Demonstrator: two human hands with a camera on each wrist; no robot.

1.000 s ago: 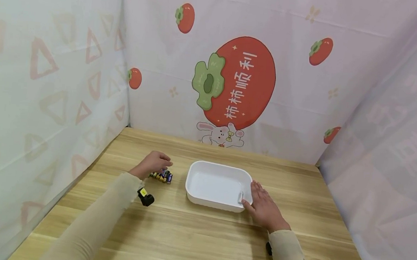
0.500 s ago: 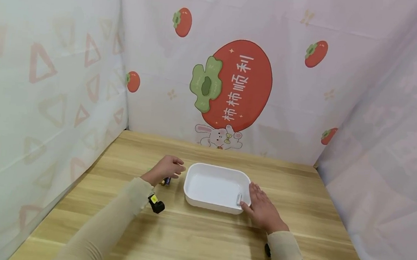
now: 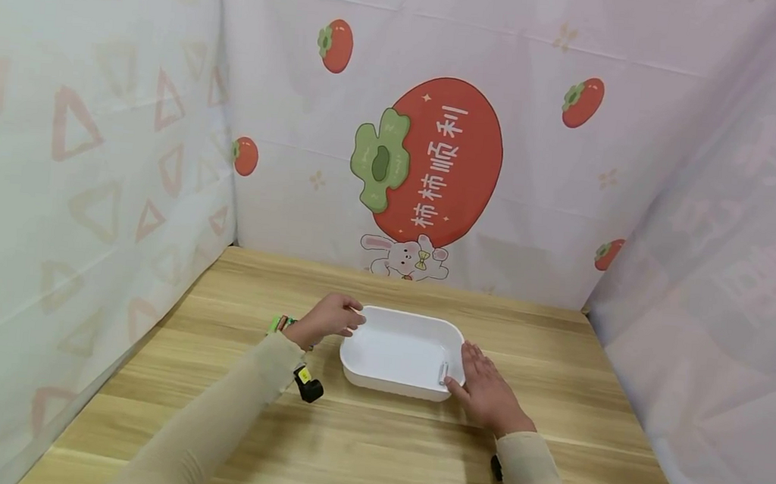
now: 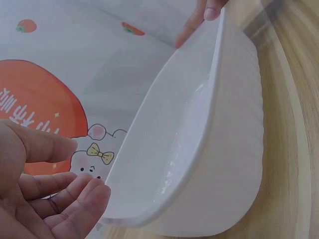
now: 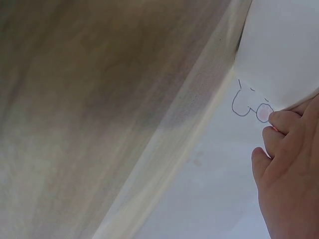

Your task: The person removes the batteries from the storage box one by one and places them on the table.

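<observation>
A white rectangular tub [image 3: 390, 387] stands on the wooden table between both hands. Inside, at its right end, lies a small silver-white battery [image 3: 444, 373]. My left hand [image 3: 329, 319] hovers at the tub's left rim. In the left wrist view the thumb and fingers of that hand [image 4: 50, 184] are apart, and nothing shows between them. My right hand [image 3: 491, 393] rests along the tub's right side, fingers straight and thumb over the rim. Several batteries [image 3: 280, 323] lie on the table by my left wrist, mostly hidden behind it.
The wooden table [image 3: 358, 452] extends in front of the tub. A printed white curtain [image 3: 281, 211] closes off the back, and others hang at the left and right sides. Each wrist carries a small black camera [image 3: 309, 385].
My left hand has moved right, from above the batteries to the tub's left rim. My right hand stays at the tub's right side. The head view has tilted slightly up.
</observation>
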